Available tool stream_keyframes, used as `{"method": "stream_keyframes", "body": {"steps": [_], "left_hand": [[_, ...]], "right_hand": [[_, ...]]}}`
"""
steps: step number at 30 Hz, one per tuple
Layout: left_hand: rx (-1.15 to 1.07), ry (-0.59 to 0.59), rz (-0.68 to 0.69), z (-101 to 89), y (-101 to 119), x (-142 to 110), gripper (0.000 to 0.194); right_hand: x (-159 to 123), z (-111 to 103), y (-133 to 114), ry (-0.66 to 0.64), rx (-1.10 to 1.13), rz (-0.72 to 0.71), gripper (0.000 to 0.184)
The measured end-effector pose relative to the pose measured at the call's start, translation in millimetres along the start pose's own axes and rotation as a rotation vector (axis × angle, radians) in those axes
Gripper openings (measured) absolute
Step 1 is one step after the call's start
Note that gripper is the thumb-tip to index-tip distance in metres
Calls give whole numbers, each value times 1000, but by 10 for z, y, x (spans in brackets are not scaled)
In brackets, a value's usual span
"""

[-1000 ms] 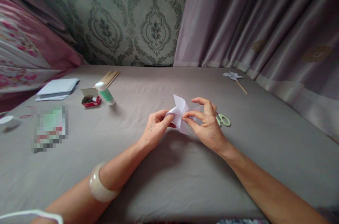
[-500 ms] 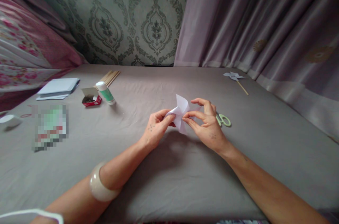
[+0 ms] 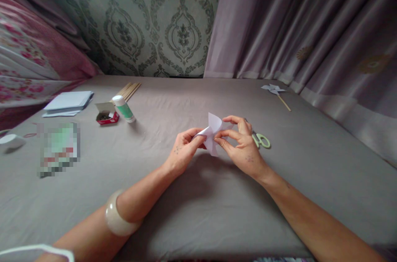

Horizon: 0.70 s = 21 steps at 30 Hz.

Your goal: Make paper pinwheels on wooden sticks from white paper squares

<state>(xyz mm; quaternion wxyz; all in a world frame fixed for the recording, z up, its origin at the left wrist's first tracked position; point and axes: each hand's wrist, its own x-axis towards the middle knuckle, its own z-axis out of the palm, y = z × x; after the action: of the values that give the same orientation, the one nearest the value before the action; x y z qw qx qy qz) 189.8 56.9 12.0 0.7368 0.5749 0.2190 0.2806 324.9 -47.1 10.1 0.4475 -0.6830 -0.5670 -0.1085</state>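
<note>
A white paper pinwheel (image 3: 213, 125) with folded blades is held up over the table between both hands. My left hand (image 3: 186, 148) grips its left blade, thumb on top and fingers behind the paper. At the pinwheel's centre, the thumb and index finger of my right hand (image 3: 243, 142) are pinched together; whatever sits between them is too small to make out. The other right fingers are raised behind the right blade. Green-handled scissors (image 3: 263, 141) lie just beyond my right hand, partly hidden by it.
Back left on the grey-covered table (image 3: 173, 220) are a paper stack (image 3: 68, 101), wooden sticks (image 3: 132, 90), a glue stick (image 3: 124, 109) and an open red box (image 3: 107, 118) of small dark items. Another pinwheel on a stick (image 3: 273, 89) lies back right. A blurred packet (image 3: 60, 148) is at left.
The pinwheel has shifted and tilted slightly, its upper blade a little further right and lower. Both hands keep nearly the same places, and the right pinch stays at the centre.
</note>
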Motion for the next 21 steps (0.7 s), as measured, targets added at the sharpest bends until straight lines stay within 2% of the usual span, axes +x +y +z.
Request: {"method": "stream_keyframes", "body": {"steps": [11,21], "left_hand": [[137,44,13,15,71,-32,27],[131,70,17,37,26,-21,23]], "right_hand": [[1,5,-14,-6,24,14,8],[1,49,-7,-38,67,105,10]]}}
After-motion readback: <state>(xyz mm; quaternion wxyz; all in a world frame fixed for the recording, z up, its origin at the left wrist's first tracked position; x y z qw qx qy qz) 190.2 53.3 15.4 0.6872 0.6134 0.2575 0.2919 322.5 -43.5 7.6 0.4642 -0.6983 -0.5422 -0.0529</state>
